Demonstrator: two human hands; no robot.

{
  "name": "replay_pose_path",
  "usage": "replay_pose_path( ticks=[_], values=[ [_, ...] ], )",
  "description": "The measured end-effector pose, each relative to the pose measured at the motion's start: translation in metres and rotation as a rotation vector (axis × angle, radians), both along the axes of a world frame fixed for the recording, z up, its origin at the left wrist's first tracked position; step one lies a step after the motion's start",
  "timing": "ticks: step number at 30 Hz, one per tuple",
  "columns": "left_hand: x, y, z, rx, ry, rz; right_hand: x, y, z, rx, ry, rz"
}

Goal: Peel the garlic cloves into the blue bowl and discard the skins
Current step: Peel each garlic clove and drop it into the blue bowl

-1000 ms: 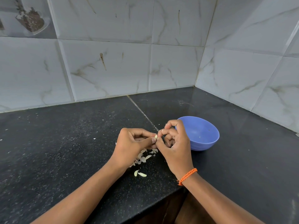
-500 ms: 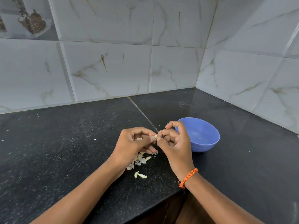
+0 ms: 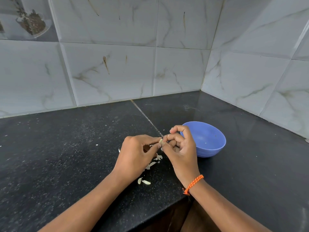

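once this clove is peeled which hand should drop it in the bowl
Probably the right hand: it sits right beside the blue bowl, while the left hand is farther away, over the skins. Both pinch the clove.

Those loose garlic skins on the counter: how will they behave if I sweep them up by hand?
The garlic skins look thin and curled, so probably very light, floppy and apt to scatter. Lying flat on the black counter, they may resist pinching; sliding them likely works better.

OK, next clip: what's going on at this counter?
A person is peeling a garlic clove, pinched between the fingertips of the left hand and right hand just left of the blue bowl. Loose skins lie on the black counter under the hands. The visible part of the bowl looks empty.
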State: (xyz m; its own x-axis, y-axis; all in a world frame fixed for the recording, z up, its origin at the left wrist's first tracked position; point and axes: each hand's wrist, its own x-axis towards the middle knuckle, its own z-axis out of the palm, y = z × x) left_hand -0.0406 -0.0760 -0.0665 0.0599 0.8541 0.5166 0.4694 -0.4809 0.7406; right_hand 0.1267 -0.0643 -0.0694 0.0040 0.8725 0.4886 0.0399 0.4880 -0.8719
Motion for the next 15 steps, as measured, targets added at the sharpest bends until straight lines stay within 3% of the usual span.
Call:
replay_pose_path(
  ticks=[5,8,15],
  values=[
    [-0.0013,0.0024,0.0029,-0.162,-0.198,-0.033,-0.0006,-0.0013,0.001,-0.002,-0.005,0.017],
    [-0.0038,0.0042,0.0033,-0.186,-0.225,-0.059,0.0001,-0.0015,0.002,-0.001,0.004,0.005],
    [-0.0048,0.0033,0.0021,-0.043,0.032,0.027,0.0015,0.0012,-0.0035,0.016,-0.074,-0.04]
  ],
)
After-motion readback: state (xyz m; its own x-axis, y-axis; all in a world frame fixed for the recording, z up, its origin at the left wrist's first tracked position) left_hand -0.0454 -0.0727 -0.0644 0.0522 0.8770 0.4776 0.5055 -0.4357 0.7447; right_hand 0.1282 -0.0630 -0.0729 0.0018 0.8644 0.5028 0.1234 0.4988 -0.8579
